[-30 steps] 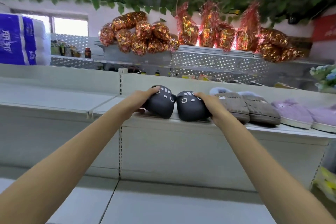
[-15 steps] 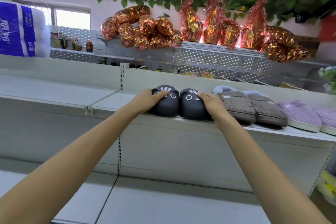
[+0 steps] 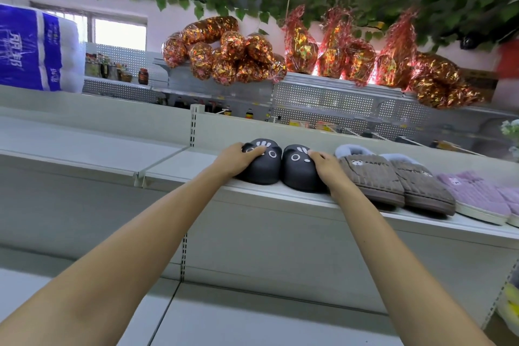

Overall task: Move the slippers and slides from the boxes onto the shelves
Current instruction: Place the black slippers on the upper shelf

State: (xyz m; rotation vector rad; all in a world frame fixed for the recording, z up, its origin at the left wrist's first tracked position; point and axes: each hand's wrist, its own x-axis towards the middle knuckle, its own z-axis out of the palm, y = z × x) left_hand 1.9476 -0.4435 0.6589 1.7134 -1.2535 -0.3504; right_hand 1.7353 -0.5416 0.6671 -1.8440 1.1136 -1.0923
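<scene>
- The black slippers have been pushed together, now side by side on the shelf, at nine o'clock of the brown pair.
- One is held by the left hand, the other by the right hand.
- Placement is judged nearly done.

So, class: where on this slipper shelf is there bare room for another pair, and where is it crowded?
Bare shelf lies left of the black slippers, running past the upright and further left. Rightward it is crowded: black, brown slippers and purple slippers sit close together. Both hands, left and right, rest on the black pair.

head camera looks up, near the shelf.
</scene>
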